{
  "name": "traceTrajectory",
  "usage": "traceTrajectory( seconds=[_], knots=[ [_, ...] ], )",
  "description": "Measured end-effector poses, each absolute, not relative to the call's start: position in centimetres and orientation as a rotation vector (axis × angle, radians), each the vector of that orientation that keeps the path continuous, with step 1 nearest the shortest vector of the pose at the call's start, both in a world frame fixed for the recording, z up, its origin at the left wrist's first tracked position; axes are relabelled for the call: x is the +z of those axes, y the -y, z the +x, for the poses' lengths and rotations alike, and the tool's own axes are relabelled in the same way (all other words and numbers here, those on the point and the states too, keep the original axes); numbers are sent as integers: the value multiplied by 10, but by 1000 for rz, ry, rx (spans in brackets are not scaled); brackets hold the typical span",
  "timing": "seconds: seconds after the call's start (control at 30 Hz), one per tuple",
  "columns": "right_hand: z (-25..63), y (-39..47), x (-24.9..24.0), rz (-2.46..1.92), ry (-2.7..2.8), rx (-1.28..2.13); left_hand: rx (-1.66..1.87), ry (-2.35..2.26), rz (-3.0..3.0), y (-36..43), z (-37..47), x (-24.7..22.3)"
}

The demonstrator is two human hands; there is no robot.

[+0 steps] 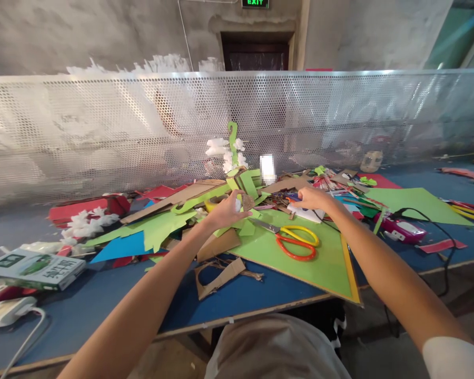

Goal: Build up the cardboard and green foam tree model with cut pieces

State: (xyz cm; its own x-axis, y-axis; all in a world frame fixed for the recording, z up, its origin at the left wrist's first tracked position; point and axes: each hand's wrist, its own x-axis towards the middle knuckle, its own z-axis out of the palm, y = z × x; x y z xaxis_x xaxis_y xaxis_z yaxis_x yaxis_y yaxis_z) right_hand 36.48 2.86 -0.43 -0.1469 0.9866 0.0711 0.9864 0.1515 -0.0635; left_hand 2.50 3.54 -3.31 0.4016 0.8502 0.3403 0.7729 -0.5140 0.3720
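My left hand (226, 210) reaches into a heap of paper and cardboard, thumb and forefinger curved about something small and whitish that I cannot make out. A brown roundish piece (247, 202) lies right at its fingertips. My right hand (311, 199) is closed, fingers curled, over a white sheet (306, 213); what it holds is hidden. By its fingertips shows a small blue and orange thing (291, 197). Between my forearms, scissors (296, 241) with one yellow and one orange handle lie on a large green sheet (319, 263).
A cardboard offcut (223, 279) is near the front edge of the blue table (268, 287). At left stand a milk carton (35, 268) and a white power strip (8, 313). A magenta device (401, 229) with a black cable lies right. A perforated metal screen (142, 121) closes the back.
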Motion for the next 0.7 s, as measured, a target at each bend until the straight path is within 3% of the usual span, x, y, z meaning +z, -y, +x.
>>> traceTrajectory(
  seconds=[0.4,0.7],
  knots=[
    [347,-21,-7,-1886,2300,-139,741,-1510,2464,-30,23,-25],
    [258,23,-25,-781,2757,-46,782,-1549,2463,-33,19,-28]
  ],
)
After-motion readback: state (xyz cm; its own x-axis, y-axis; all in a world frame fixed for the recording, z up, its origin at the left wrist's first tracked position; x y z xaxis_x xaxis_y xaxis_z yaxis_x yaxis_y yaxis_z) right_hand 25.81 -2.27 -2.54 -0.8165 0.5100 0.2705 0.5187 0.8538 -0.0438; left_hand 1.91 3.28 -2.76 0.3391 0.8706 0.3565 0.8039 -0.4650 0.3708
